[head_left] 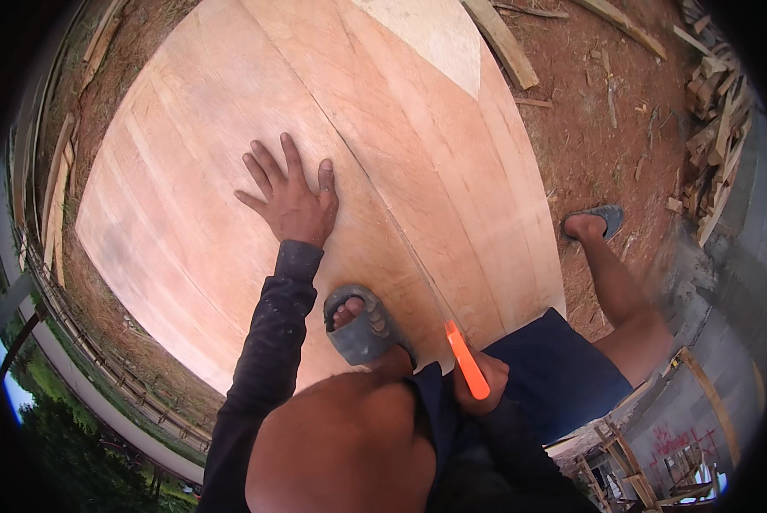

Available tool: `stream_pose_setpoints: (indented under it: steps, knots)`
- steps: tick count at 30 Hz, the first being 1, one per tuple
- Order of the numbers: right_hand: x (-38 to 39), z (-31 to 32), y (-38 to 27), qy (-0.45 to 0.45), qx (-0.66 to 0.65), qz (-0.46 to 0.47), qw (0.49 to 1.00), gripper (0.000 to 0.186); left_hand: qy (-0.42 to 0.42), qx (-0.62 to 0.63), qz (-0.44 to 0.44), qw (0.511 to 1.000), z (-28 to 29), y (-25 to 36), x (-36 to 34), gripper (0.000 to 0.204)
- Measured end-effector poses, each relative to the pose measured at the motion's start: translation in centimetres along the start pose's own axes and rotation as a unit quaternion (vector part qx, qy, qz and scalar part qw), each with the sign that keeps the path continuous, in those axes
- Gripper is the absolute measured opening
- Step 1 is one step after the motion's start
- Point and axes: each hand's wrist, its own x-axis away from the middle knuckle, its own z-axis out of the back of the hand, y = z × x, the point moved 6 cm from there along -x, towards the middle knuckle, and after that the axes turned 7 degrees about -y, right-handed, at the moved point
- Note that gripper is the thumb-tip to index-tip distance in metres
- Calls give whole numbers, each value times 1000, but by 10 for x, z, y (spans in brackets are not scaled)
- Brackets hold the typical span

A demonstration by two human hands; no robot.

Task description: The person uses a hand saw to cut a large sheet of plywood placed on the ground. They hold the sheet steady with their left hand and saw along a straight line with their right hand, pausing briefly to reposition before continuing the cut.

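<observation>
A large sheet of plywood lies in front of me, with a long dark cut line running across it from the far edge towards me. My left hand is pressed flat on the sheet left of that line, fingers spread, holding nothing. My right hand is closed round the orange handle of a hand saw. The handle's tip meets the near end of the line. The saw's thin blade is seen edge-on and is hard to tell from the line. My sandalled foot stands on the plywood beside the line.
A paler board piece lies on the sheet's far part. Beyond it is a timber plank on reddish soil. My other foot rests on the soil at right. A pile of wood offcuts stands far right; more planks lie left.
</observation>
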Motion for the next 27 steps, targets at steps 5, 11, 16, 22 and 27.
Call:
stream_pose_setpoints:
  steps: [5,11,16,22,27]
  knots:
    - [-151,-67,18,102,-144,76,981,43,0,14,-18,1000,1,14,-11,73]
    - [-51,-28,24,7,-64,-8,998,44,8,11,-19,1000,2,4,-4,73]
    - [10,0,13,13,-25,8,1000,30,6,15,-7,1000,1,-4,2,73]
    - [-152,-63,13,71,-140,47,986,37,-17,26,-24,999,2,7,1,71]
    - [-165,-66,20,54,-167,46,983,49,-23,50,-1,998,-8,18,28,71]
